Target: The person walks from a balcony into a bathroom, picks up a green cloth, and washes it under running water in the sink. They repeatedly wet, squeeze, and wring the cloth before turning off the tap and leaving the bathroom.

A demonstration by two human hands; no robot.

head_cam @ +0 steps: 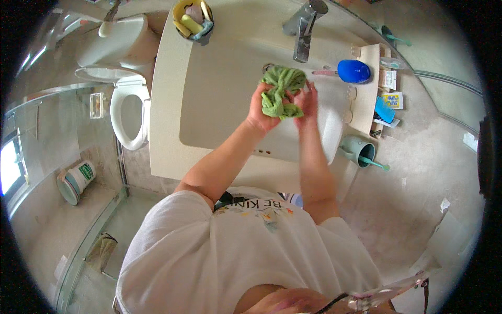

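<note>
A crumpled green cloth [283,88] is bunched up over the white sink basin [219,94]. My left hand [263,108] grips it from the left side, with the fingers partly hidden under its folds. From the right, my right hand [308,100] holds the same cloth, its fingers curled against the fabric. Just beyond the cloth, the drain [268,67] shows in the basin. The grey faucet [306,29] stands above and to the right of my hands; no water stream can be made out.
A blue-topped dispenser [353,71] with a pink spout points toward the basin. Beside it, a beige rack [364,90] carries packets. A mug [357,151] with a toothbrush sits nearer me. A cup of soaps and sponges [194,21] occupies the back-left corner, beside a toilet [131,112].
</note>
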